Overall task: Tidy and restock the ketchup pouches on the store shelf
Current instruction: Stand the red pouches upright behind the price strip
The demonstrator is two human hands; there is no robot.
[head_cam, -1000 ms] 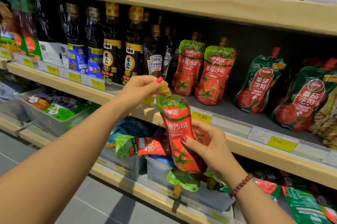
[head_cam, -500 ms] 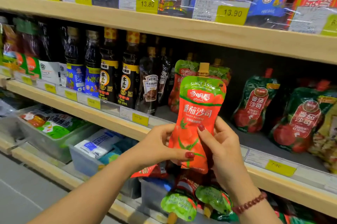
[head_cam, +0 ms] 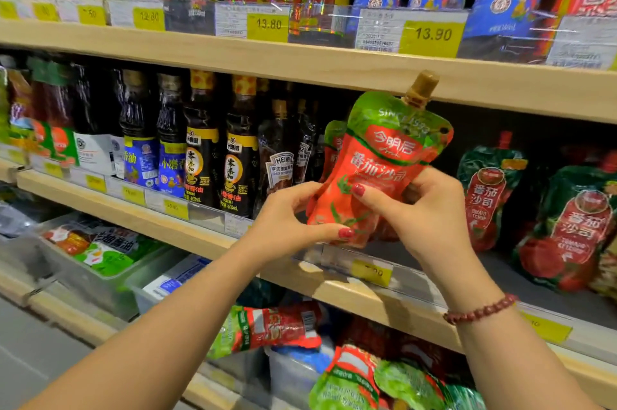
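Observation:
A red and green ketchup pouch [head_cam: 387, 155] with a tan cap is held upright, tilted right, in front of the middle shelf [head_cam: 207, 236]. My left hand [head_cam: 290, 222] pinches its lower left corner and my right hand [head_cam: 424, 219] grips its lower right side, thumb on the front. Another pouch of the same kind [head_cam: 334, 142] stands on the shelf behind it, mostly hidden. Dark green ketchup pouches [head_cam: 490, 189] stand further right on the same shelf.
Dark sauce bottles [head_cam: 200, 149] fill the middle shelf's left part. The upper shelf [head_cam: 300, 58] carries bottles and blue pouches behind price tags. Below, clear bins [head_cam: 100, 276] hold packets, and more ketchup pouches [head_cam: 273, 329] lie loose in bins near my forearms.
Both hands have lifted the pouch up from below the shelf edge to the shelf opening. My left hand went from the cap to the bottom corner, and the pouch now leans right.

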